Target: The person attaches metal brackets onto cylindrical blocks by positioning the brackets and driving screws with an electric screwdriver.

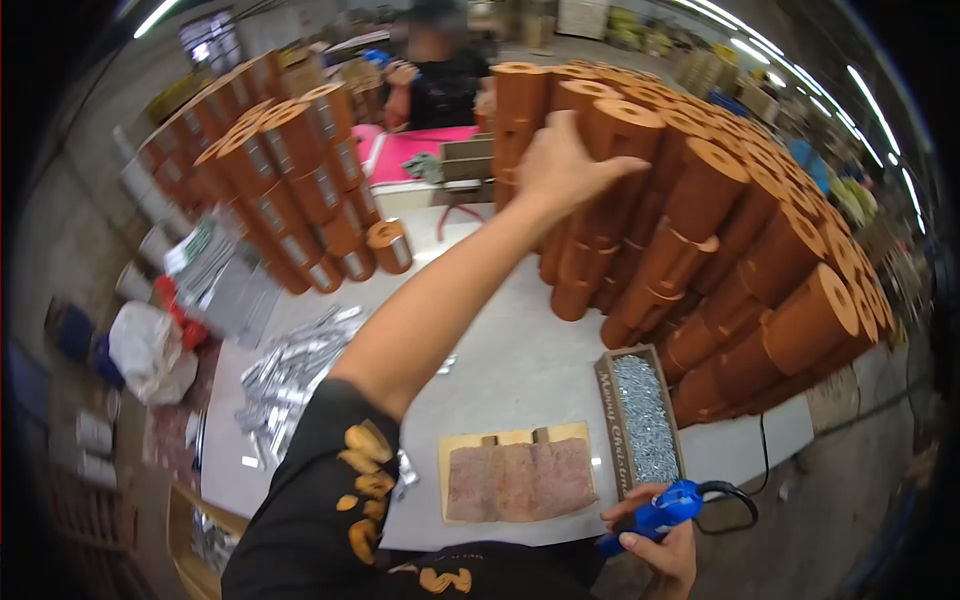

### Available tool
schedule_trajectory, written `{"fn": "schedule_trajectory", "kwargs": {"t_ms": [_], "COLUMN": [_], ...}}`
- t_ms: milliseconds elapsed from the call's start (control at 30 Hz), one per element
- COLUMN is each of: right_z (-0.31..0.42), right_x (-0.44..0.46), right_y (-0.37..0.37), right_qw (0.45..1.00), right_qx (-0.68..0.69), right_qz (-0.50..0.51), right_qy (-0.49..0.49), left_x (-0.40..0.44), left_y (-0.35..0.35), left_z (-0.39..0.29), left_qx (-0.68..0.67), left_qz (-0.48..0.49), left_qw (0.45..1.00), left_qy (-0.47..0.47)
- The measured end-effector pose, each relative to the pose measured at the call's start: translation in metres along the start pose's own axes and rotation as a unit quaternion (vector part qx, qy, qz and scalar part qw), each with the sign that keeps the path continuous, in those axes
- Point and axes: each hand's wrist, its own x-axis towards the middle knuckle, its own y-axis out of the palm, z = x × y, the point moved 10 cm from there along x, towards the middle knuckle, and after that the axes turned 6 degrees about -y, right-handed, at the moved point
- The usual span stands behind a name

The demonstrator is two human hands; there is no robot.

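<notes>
My left hand (575,165) reaches far across the table to the stacked orange-brown cylinders (628,118), its thumb and fingers spread beside the top of one. Low on the right, my right hand (660,540) is wrapped around a blue power tool (665,508) with a black cable. Next to that tool stands a long box of small metal screws (645,415). A worn pinkish pad (520,478) on a tan board lies in front of my body. To its left is a heap of silvery metal strips (290,385).
More cylinders with metal strips on them (290,170) stand at the back left, with one short cylinder (389,246) beside them. Across the table, a person (440,85) holds a blue tool near a pink surface (400,150). A white bag (152,350) hangs at the left.
</notes>
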Motion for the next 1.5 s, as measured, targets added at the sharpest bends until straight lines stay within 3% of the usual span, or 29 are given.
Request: {"fn": "schedule_trajectory", "kwargs": {"t_ms": [167,233,300,333,400,500,567,633,700,800,933,1033,1133,1233,1500], "right_z": [0.002,0.028,0.057,0.048,0.009,0.015,0.012,0.02,0.017,0.008,-0.005,-0.024,-0.042,-0.05,-0.05], "right_x": [-0.031,-0.024,-0.023,-0.025,-0.041,-0.041,-0.039,-0.025,-0.016,-0.009,-0.002,-0.002,-0.003,-0.001,0.008], "right_y": [-0.013,-0.005,0.016,-0.003,-0.036,-0.045,-0.054,-0.05,-0.049,-0.045,-0.031,-0.024,-0.022,-0.015,-0.005], "right_qw": [0.995,0.972,0.883,0.933,0.988,0.974,0.964,0.958,0.949,0.936,0.945,0.943,0.957,0.968,0.98], "right_qx": [-0.082,-0.219,-0.399,-0.305,-0.102,0.003,0.048,0.107,0.196,0.276,0.287,0.314,0.273,0.215,0.166], "right_qz": [-0.048,0.0,0.084,0.029,-0.082,-0.147,-0.146,-0.103,-0.09,-0.087,-0.07,-0.061,-0.091,-0.128,-0.106], "right_qy": [0.04,-0.084,-0.234,-0.187,-0.078,-0.171,-0.219,-0.247,-0.232,-0.201,-0.141,-0.087,-0.024,0.019,0.033], "left_x": [-0.004,-0.011,-0.021,-0.033,-0.062,-0.139,-0.222,-0.308,-0.356,-0.365,-0.373,-0.37,-0.368,-0.363,-0.362], "left_y": [0.014,-0.001,-0.025,-0.048,-0.073,-0.069,-0.034,-0.01,-0.019,-0.03,-0.033,-0.041,-0.036,-0.038,-0.033], "left_z": [-0.016,-0.023,-0.03,-0.038,-0.03,0.005,0.06,0.101,0.117,0.123,0.116,0.099,0.097,0.077,0.077], "left_qx": [-0.011,-0.033,-0.059,-0.059,-0.148,-0.323,-0.324,-0.384,-0.302,-0.062,0.051,0.074,0.098,0.078,0.121], "left_qz": [0.036,0.004,-0.041,-0.081,-0.002,0.188,0.342,0.376,0.37,0.334,0.367,0.31,0.434,0.411,0.437], "left_qw": [0.998,0.999,0.997,0.995,0.989,0.924,0.84,0.731,0.741,0.896,0.888,0.94,0.887,0.908,0.89], "left_qy": [-0.048,-0.036,-0.013,0.016,0.001,-0.075,-0.271,-0.422,-0.471,-0.286,-0.273,-0.119,-0.122,-0.01,-0.051]}}
